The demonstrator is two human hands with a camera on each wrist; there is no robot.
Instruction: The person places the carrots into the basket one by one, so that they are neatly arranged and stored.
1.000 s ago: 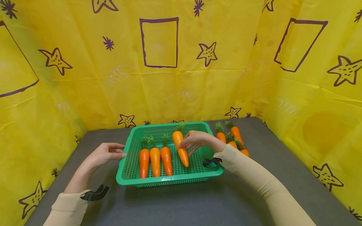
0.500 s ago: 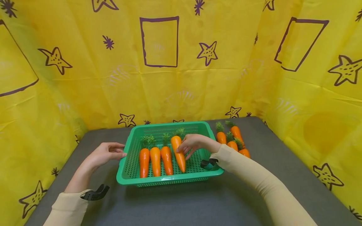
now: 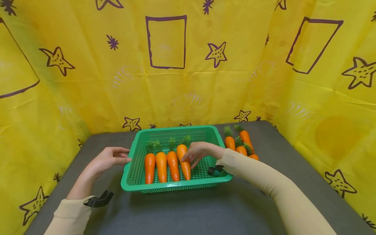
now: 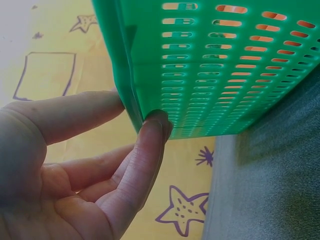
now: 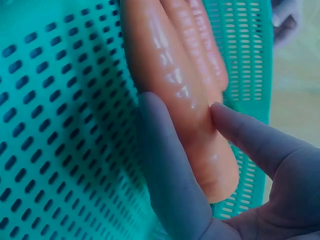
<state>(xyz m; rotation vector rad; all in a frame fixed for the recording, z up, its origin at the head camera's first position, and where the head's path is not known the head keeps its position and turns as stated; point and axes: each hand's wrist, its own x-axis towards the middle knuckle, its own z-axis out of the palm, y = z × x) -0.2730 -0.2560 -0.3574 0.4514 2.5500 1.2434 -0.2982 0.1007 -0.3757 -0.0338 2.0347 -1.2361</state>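
Note:
In the head view a green plastic basket holds a row of orange carrots with leafy green tops. My right hand is inside it, pinching the rightmost carrot between thumb and fingers. That carrot lies beside the others, close over the perforated floor, in the right wrist view. Left of it is another carrot, with an orange one and a redder one further left. My left hand pinches the basket's left rim; the left wrist view shows thumb and fingers on either side of the edge.
Several more carrots lie on the dark grey table just right of the basket, partly behind my right forearm. Yellow cloth with purple drawings walls in the back and both sides. Black straps sit at the wrists.
My right hand has lowered its carrot and brought it left, beside the other carrots in the basket. The left hand has stayed at the rim.

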